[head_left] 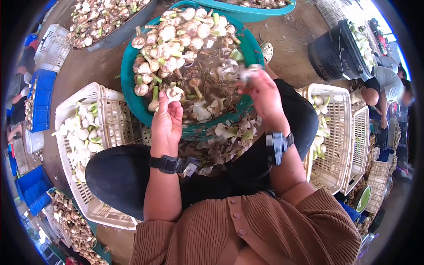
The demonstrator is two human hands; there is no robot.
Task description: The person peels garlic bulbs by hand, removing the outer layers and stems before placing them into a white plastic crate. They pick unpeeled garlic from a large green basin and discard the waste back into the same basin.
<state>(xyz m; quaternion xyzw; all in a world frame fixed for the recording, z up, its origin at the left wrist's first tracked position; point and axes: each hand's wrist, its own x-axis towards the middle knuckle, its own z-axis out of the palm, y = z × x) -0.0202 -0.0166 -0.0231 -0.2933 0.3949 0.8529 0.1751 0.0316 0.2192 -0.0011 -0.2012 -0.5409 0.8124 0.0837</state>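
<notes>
My left hand (167,120) is closed on a garlic bulb (175,94), with the thumb along its side, over the near left rim of a green tub (126,95). My right hand (263,90) is raised at the tub's right side, fingers pinched together. Something pale and blurred shows at its fingertips, and I cannot make out what it is. Unpeeled garlic bulbs (170,46) with short stems are heaped in the tub's far left part. Loose skins and root scraps (203,110) lie in its near part.
White crates hold cleaned garlic (81,132) on my left and more garlic (320,126) on my right. Peeled skins (229,141) lie between my legs. A black bucket (331,53) stands at the far right, near another person (386,84). Further tubs of garlic (104,22) stand ahead.
</notes>
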